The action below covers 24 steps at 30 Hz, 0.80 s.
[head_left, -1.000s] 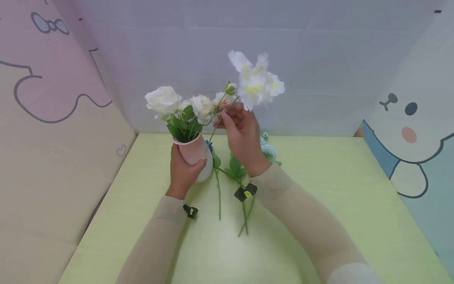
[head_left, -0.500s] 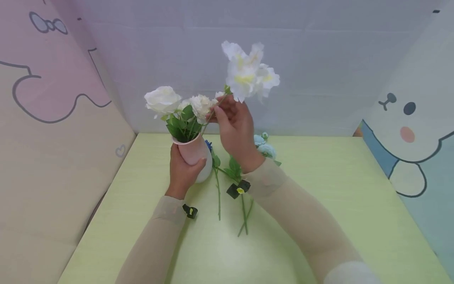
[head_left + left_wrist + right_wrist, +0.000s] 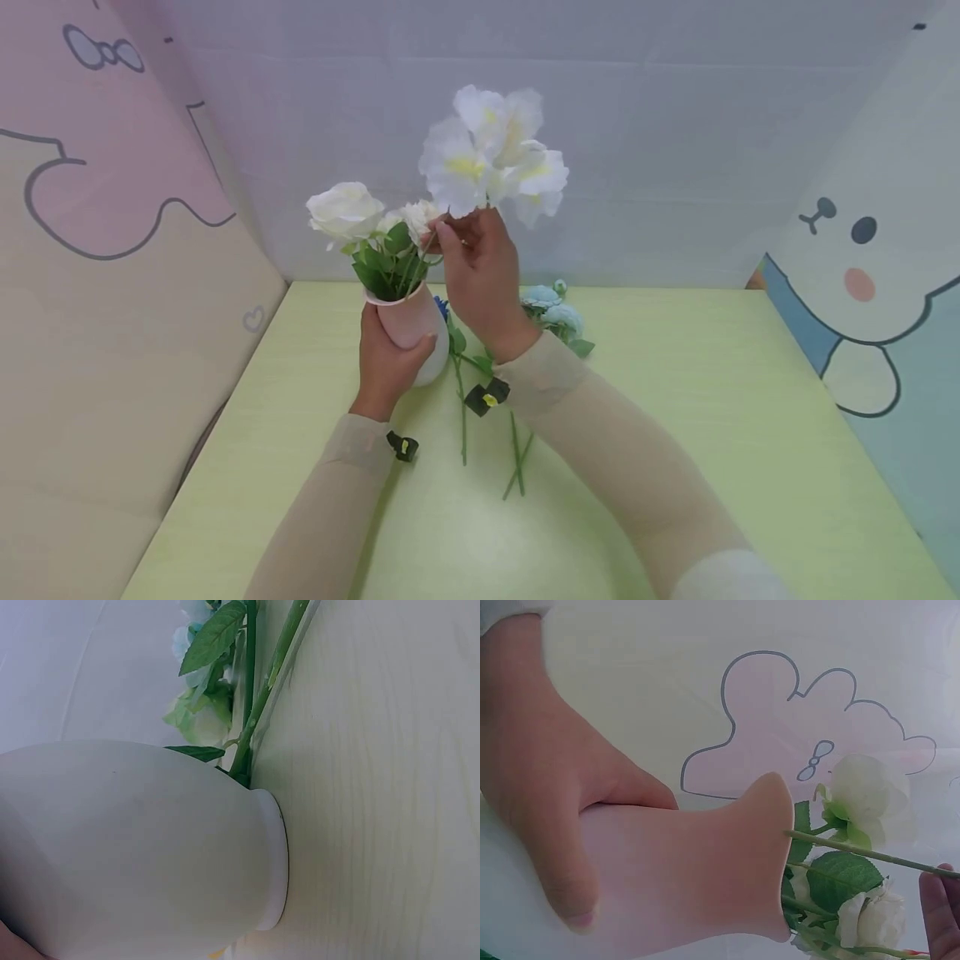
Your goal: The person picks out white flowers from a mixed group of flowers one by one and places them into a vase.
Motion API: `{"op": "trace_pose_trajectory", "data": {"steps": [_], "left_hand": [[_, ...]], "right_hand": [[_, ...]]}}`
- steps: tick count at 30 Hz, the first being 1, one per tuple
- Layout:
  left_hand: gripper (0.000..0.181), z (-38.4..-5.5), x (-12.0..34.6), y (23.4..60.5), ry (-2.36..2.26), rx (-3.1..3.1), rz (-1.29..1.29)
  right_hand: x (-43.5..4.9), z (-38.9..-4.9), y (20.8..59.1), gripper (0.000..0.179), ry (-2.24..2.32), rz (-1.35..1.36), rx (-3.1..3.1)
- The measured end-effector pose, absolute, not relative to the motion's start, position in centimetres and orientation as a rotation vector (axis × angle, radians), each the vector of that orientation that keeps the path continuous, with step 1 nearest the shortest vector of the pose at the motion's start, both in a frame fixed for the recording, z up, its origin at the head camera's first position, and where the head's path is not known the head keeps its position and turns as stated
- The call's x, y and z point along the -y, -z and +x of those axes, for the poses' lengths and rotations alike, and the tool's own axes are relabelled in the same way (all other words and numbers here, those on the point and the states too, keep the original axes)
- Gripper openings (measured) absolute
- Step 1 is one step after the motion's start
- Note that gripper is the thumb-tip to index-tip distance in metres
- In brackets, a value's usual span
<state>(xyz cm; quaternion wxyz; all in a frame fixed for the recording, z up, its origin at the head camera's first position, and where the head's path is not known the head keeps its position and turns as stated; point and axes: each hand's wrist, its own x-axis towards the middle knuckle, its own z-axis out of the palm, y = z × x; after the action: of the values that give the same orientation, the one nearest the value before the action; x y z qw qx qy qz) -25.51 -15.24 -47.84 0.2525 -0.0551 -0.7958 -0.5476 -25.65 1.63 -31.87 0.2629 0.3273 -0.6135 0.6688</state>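
Note:
A pink-and-white vase (image 3: 405, 321) stands on the table, gripped around its side by my left hand (image 3: 386, 362). White roses (image 3: 345, 212) and green leaves (image 3: 378, 271) fill its mouth. My right hand (image 3: 483, 283) pinches the thin stem of a white flower with yellow centres (image 3: 461, 162), held above the vase and to its right. In the right wrist view, that stem (image 3: 870, 855) runs from the fingers (image 3: 937, 900) to the vase rim, its lower end at the mouth. The left wrist view shows the vase's base on the table.
Light-blue flowers (image 3: 562, 318) lie on the table behind my right wrist, their crossed green stems (image 3: 517, 458) pointing towards me. A blue flower (image 3: 441, 308) with a long stem (image 3: 462, 417) lies beside the vase. Printed fabric walls (image 3: 600, 167) enclose the table.
My right hand has moved left towards the vase with the white and yellow flower, and its stem's lower end has come to the vase mouth. My left hand keeps its grip.

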Motion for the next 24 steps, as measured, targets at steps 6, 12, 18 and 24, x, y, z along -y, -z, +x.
{"op": "trace_pose_trajectory", "data": {"steps": [6,12,18,24], "left_hand": [[0.098,-25.5,15.2,47.9,1.503,2.155,-0.153],[0.098,-25.5,15.2,47.8,1.503,2.156,-0.149],[0.098,-25.5,15.3,47.9,1.486,2.162,-0.147],[0.099,-25.6,15.3,48.1,1.473,2.163,-0.167]], "right_hand": [[-1.4,-25.9,31.9,0.004,-1.761,0.878,1.612],[-1.3,-25.9,31.9,0.007,-1.756,0.841,1.671],[-0.9,-25.6,32.5,0.010,-1.768,0.781,1.859],[-0.6,-25.2,33.0,0.010,-1.666,0.761,2.002]]}}
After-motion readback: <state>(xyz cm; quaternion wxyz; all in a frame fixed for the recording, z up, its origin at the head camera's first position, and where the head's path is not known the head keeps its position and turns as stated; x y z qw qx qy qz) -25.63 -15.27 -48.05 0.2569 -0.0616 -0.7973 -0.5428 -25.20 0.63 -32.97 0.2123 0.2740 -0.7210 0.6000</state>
